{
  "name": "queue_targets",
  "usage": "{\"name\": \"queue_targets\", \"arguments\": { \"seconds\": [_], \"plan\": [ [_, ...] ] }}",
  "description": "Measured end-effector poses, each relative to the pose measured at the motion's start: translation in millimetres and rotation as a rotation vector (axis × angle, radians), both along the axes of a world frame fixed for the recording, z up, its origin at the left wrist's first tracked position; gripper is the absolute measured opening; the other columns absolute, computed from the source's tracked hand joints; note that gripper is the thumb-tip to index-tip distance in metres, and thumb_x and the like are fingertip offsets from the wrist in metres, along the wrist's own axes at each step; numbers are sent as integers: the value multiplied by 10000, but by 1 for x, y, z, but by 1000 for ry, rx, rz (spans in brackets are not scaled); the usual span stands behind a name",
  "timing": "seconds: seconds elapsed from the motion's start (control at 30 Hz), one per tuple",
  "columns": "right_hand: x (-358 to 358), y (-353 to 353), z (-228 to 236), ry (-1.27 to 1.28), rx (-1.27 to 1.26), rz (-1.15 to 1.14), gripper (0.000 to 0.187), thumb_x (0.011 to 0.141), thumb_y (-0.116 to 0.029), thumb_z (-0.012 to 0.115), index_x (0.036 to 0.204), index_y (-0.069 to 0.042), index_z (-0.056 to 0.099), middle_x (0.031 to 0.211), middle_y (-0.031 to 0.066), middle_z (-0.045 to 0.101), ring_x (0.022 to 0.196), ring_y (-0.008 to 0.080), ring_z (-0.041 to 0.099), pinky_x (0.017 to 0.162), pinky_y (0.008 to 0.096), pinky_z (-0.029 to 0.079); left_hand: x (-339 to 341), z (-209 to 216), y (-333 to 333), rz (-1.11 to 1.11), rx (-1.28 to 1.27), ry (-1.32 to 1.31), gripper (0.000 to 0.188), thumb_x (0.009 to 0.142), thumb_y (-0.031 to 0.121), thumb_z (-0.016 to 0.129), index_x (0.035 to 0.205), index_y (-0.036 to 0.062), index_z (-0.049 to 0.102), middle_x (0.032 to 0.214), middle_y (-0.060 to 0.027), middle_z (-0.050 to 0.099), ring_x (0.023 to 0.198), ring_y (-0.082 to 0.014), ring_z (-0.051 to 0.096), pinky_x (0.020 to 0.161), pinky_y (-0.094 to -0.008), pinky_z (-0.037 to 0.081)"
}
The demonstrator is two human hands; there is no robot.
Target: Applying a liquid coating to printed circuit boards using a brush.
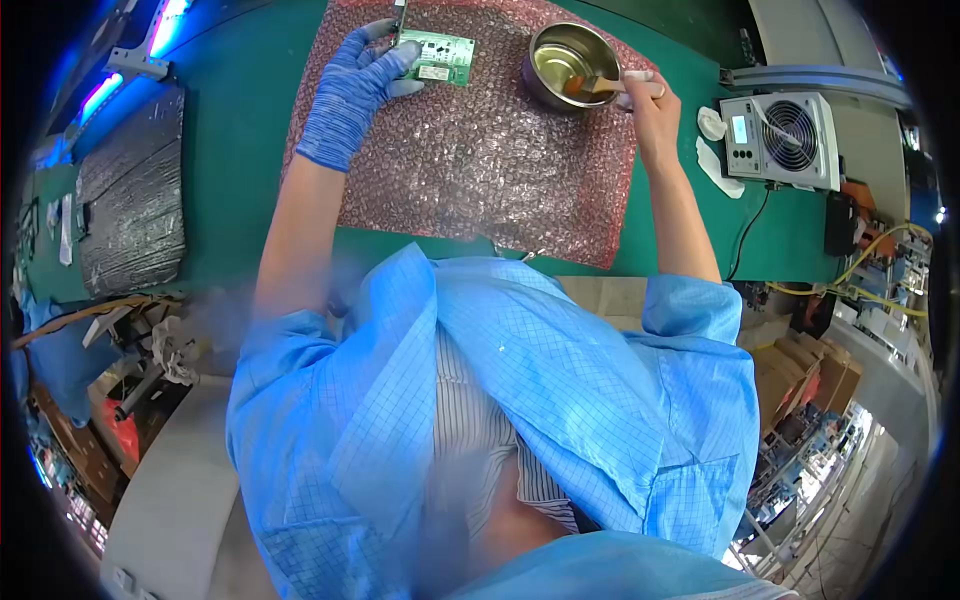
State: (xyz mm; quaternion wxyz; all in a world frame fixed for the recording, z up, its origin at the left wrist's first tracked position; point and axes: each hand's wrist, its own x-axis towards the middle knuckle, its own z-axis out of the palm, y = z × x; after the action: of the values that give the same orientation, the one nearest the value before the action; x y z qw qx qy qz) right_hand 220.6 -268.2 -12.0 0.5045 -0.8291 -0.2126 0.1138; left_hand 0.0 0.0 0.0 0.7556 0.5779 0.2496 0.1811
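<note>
My left hand (362,85), in a blue knitted glove, grips a green circuit board (450,58) by its left edge, above pink bubble wrap (470,170). A thin metal bracket shows at the board's upper left. My right hand (650,105), with white covers on some fingertips, is closed on the wooden handle of a brush (605,86). The brush's bristle end dips into a round metal bowl (537,68) with clear yellowish liquid in it. The bowl rests on the bubble wrap at the far right.
A white fan unit (785,140) with a small display stands at the right of the green table (235,150). Crumpled white wipes (718,165) lie beside it, and a black cable (748,235) runs down. Black wrapped sheeting (135,190) lies at the left.
</note>
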Motion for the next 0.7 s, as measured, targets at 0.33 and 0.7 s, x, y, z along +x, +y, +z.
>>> {"name": "queue_targets", "arguments": {
  "seconds": [0.33,0.7],
  "plan": [
    [10,-39,56,149,165,-72,194,819,-150,571,937,0,604,817,30,595,688,76,533,602,228,473,5,-13,2,-117,-248,-130,498,794,153,642,1204,-23,420,1054,-127,545,910,-209,592,696,-277,564],
    [-21,-12,79,170,233,309,255,857,-192,565,1024,-2,598,876,21,604,740,85,539,684,219,437,33,-3,-7,-335,-209,-64,391,782,313,656,1064,50,597,958,-80,624,892,-174,614,767,-320,528]
  ]
}}
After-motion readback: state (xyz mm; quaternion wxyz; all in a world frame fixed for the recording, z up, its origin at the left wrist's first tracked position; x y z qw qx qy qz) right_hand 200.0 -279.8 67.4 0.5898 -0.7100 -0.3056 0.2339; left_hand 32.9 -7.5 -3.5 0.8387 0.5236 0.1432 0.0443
